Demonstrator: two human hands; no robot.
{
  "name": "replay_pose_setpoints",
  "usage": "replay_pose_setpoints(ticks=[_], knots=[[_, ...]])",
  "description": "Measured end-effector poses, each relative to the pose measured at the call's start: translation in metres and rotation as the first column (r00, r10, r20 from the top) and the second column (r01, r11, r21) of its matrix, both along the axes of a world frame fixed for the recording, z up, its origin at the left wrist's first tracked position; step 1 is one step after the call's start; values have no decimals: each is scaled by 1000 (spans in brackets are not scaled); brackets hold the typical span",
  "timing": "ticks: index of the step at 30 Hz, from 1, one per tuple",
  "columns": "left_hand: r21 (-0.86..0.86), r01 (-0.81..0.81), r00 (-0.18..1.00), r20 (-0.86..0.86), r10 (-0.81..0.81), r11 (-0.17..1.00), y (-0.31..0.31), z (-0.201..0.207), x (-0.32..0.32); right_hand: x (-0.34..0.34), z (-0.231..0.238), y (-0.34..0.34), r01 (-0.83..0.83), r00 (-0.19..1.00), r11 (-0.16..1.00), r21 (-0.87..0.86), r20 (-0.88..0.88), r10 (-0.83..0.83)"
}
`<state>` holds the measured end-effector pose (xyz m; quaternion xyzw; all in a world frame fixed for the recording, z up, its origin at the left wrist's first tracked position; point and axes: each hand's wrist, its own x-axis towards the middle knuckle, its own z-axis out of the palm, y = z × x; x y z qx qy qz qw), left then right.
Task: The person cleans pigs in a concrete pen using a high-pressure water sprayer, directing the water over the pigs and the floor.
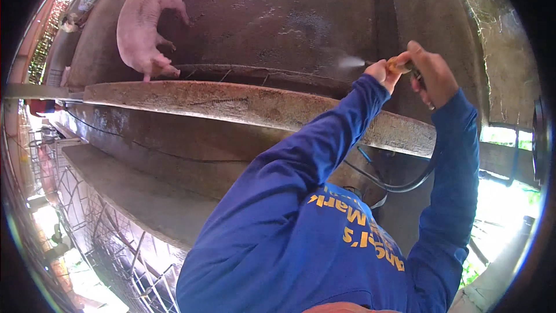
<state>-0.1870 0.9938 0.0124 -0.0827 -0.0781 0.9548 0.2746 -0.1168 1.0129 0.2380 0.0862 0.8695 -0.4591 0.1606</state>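
Note:
Both my hands reach over a low concrete wall (278, 107) at the right. My left hand (379, 74) is closed around the front of a brass-coloured spray nozzle (396, 66). Just behind it, my right hand (435, 74) grips the dark rear part of the same nozzle. A white burst of water (351, 62) leaves the tip toward the left. From beneath my right forearm a black hose (399, 188) curves down on my side of the wall. Beyond the wall, at the left, a pink pig (142, 23) stands with its head low by the wall.
The pen floor (260, 23) is dark and wet, with a concrete wall (431, 17) at its right. On my side a thin dark line (150, 150) runs along the walkway toward a concrete ledge (127, 188). Metal bars (116, 237) stand at the lower left.

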Motion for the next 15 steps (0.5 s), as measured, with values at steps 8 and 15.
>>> replay_pose_setpoints(ticks=[8, 15], knots=[[-46, -46, 938, 341, 59, 998, -4, 14, -6, -17, -3, 3, 64, 992, 998, 24, -109, -61], [-38, -81, 937, 337, 89, 996, -34, 46, -22, -41, 22, -11, 101, 986, 995, -28, -134, -104]])
